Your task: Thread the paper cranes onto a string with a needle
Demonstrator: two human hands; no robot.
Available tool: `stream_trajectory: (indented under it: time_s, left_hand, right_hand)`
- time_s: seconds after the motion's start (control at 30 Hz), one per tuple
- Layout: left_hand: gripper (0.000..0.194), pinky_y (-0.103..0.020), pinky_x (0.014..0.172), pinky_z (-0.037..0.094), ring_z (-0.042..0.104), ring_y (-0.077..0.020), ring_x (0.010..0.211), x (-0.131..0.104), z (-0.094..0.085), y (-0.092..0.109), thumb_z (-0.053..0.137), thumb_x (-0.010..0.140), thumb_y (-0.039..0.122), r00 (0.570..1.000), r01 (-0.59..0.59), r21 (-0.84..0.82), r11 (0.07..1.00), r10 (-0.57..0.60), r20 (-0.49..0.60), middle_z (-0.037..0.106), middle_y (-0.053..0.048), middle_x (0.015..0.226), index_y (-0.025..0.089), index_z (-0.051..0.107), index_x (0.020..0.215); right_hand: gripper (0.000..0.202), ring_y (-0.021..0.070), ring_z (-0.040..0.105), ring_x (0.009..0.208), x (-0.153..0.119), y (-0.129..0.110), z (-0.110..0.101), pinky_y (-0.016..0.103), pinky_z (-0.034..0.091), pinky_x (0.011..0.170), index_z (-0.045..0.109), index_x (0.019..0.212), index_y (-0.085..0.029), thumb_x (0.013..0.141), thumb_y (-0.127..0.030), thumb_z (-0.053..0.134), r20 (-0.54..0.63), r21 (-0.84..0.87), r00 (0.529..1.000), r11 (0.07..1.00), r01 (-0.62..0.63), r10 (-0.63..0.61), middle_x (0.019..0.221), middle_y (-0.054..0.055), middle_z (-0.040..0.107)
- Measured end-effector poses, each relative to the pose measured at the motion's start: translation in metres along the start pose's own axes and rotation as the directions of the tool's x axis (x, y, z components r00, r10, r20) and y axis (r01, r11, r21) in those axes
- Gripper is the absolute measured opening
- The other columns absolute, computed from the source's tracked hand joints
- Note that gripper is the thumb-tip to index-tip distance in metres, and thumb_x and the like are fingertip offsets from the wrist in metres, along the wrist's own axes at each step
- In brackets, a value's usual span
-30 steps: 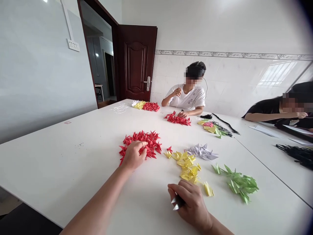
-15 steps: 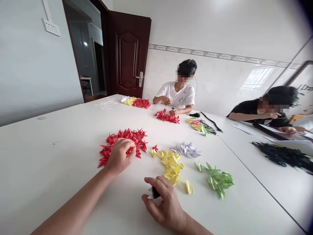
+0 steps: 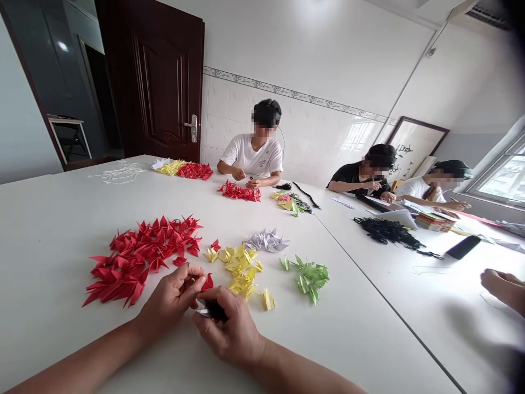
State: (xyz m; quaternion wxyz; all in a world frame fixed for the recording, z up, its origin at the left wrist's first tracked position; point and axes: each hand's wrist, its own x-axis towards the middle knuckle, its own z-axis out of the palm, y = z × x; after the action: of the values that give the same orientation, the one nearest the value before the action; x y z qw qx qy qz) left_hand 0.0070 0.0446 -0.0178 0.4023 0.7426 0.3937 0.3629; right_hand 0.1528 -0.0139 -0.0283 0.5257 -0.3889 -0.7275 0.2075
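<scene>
My left hand [image 3: 168, 295] is closed, pinching a small red paper crane [image 3: 208, 282] at its fingertips. My right hand [image 3: 235, 331] wraps round a small black object [image 3: 216, 311] with a pale, shiny tip; its kind is mostly hidden by the fingers. Both hands almost meet above the table. Left of them lies a large pile of red paper cranes [image 3: 150, 246]. Beyond and to the right are yellow paper cranes [image 3: 241, 268], pale lavender ones [image 3: 266, 241] and green ones [image 3: 310, 280].
Across the white table [image 3: 361, 339] a person in white [image 3: 254, 156] works beside more red cranes [image 3: 238, 191]. Black cords [image 3: 388, 231] and a dark phone-like slab [image 3: 463, 247] lie at the right. Another person's hand [image 3: 504, 287] reaches in at the right edge.
My left hand has left the red pile with one red crane and come beside my right hand. The view has swung right, bringing another seated person and a window into sight.
</scene>
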Motion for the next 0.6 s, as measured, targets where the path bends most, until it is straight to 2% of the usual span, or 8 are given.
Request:
stream_trajectory:
  time_s: [0.17,0.33,0.6]
  left_hand:
    - [0.02,-0.026,0.064,0.05,0.059,-0.0152,0.068,0.003,-0.0017,0.0001,0.052,0.08,0.038,0.999,0.034,-0.066,0.997,-0.034,0.002,0.06,0.0,0.073,0.019,0.054,0.082]
    - [0.024,-0.029,0.072,0.051,0.061,-0.0176,0.078,0.0027,-0.0047,-0.0029,0.054,0.079,0.041,0.994,0.111,-0.103,0.988,-0.11,0.017,0.061,-0.002,0.081,0.019,0.054,0.089]
    - [0.026,-0.033,0.083,0.048,0.059,-0.0212,0.093,0.0008,-0.0058,-0.0026,0.058,0.077,0.036,0.987,0.159,-0.2,0.967,-0.15,0.06,0.062,-0.005,0.091,0.019,0.052,0.096]
  right_hand:
    - [0.013,0.0096,0.043,0.05,0.002,-0.0026,-0.0021,0.021,0.039,0.049,0.058,0.081,-0.017,0.069,-0.022,0.055,-0.033,0.13,0.993,0.985,-0.11,0.115,0.061,-0.002,0.053]
    - [0.02,0.0108,0.045,0.055,0.0042,-0.0024,-0.0043,0.022,0.039,0.051,0.058,0.086,-0.017,0.071,-0.029,0.058,0.019,0.198,0.97,0.95,-0.24,0.242,0.066,-0.001,0.054]
    - [0.026,0.0145,0.052,0.067,0.0059,-0.0009,-0.0065,0.025,0.043,0.06,0.061,0.095,-0.014,0.079,-0.033,0.053,0.051,0.211,0.947,0.923,-0.322,0.318,0.077,0.004,0.061]
